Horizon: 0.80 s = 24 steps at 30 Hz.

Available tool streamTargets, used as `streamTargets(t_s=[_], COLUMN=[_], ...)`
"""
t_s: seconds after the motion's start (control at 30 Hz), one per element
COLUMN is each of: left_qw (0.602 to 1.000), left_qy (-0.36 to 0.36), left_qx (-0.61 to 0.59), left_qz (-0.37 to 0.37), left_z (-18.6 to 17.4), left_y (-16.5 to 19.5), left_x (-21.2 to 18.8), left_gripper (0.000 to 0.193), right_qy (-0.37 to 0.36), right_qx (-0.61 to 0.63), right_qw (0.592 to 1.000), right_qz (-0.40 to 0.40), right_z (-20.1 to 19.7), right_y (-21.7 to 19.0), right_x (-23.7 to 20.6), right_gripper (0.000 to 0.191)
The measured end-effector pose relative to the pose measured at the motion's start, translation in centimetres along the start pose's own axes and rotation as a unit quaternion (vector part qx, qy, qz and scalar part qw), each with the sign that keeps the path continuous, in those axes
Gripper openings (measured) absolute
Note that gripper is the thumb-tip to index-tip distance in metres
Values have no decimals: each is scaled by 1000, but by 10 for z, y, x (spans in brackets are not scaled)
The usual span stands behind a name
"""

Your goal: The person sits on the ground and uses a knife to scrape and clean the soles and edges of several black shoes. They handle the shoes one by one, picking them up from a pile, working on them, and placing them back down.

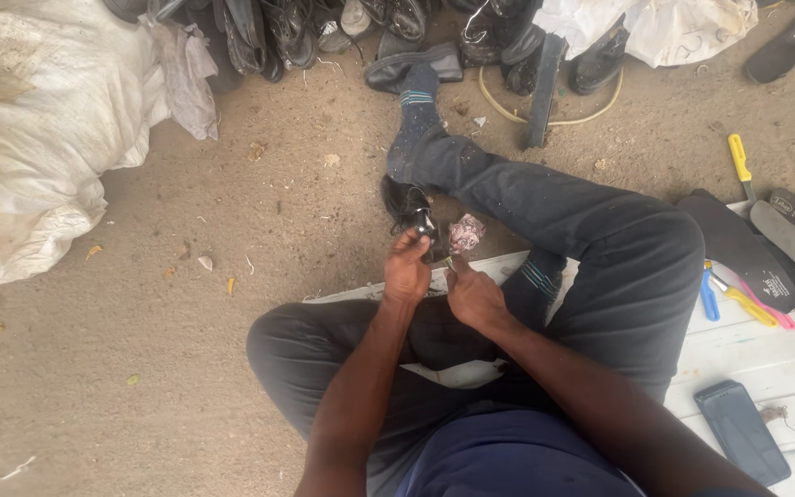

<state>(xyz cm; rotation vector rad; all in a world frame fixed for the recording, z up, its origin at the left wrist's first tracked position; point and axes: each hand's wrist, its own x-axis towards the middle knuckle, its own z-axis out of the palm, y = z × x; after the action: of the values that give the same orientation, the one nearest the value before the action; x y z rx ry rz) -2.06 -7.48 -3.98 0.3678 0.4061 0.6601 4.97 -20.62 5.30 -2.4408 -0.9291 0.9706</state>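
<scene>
Bare dirt floor (140, 304), scattered with leaf scraps; seated on one white painted board (766, 359). Nearest, one dark phone (741, 430) flat on that board. Above the lap, two hands close together: left hand (407, 271) wrapped around one small black shoe piece (427, 230), fingers curled shut on it; right hand (473, 296) just beside, fingertips pinched on something too small to tell. One crumpled pinkish rag (466, 232) touching the shoe piece. To the right, three insoles (738, 248) and a few yellow, blue and pink tool handles (738, 299). Farther left, one big white sack (29, 129). Farthest, a row of black shoes (397, 28), too tangled to count.
</scene>
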Motion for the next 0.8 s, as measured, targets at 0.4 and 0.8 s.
streamTargets(t_s=[0.4, 0.8], left_qw=[997, 986], left_qy=[10, 6], left_qx=[-78, -161], left_qz=[-22, -31], left_z=[-3, -5], left_y=[4, 17], left_x=[2, 12], left_gripper=[16, 16], right_qy=[-18, -41], right_qx=[-26, 283], right_qw=[999, 956], right_qz=[-6, 70], right_z=[8, 37], right_y=[5, 26], right_x=[-9, 9], right_gripper=[36, 33])
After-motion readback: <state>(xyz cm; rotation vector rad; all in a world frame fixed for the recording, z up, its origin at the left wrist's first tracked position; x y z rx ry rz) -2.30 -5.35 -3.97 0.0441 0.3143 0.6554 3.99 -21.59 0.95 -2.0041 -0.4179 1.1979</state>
